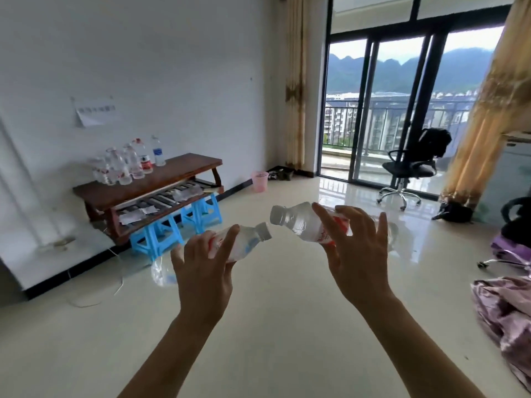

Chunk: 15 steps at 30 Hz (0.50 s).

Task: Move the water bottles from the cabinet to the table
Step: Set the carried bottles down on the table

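Left water bottle [244,244]: clear plastic, red-and-white label, held in mid-air above the floor, cap pointing right. The left grip [201,271] is curled round its middle.
Right water bottle [298,222]: same kind, cap pointing left, near the other cap but apart. The right grip [356,254] is curled round its labelled middle.
Cluster of bottles [126,163]: upright on the left end of the wooden counter [184,170], by the white wall.
Blue plastic stools [172,229]: under the counter.
Pink bin [259,181]: on the floor, right of the counter.
Office chair [411,168]: before the glass doors [393,110].
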Motion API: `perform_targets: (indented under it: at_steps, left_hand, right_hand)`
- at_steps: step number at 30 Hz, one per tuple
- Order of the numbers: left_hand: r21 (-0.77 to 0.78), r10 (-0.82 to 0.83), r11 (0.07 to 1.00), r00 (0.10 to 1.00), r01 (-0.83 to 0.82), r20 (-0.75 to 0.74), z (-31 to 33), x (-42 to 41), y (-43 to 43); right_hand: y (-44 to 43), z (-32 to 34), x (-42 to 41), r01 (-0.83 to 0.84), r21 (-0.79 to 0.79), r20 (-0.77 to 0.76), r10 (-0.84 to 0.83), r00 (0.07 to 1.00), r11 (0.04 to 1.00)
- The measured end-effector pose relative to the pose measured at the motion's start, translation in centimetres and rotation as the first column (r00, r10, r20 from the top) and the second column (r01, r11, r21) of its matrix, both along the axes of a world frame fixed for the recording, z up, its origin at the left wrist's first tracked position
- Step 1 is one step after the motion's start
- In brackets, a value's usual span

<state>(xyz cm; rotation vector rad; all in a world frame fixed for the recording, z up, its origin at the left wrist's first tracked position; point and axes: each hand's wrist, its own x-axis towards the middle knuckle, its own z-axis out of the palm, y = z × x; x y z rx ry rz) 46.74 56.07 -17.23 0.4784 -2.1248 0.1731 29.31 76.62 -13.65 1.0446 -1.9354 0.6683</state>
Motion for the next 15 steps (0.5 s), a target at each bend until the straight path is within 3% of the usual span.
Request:
perform_targets:
  at_steps: [10, 15]
  left_hand:
    - [-0.044, 0.219, 0.975, 0.973, -0.216, 0.068, 2.3, -15.0, -13.3]
    - [-0.085, 0.315, 0.946, 0.948, -0.312, 0.032, 2.7, -21.0, -21.5]
  right_hand:
    - [-17.8, 1.2, -17.8, -0.186, -0.003, 0.003, 0.186, 0.983, 0.983]
    - [-28.6, 2.1, -25.1, -0.261, 0.014, 0.007, 0.261, 0.965, 0.965]
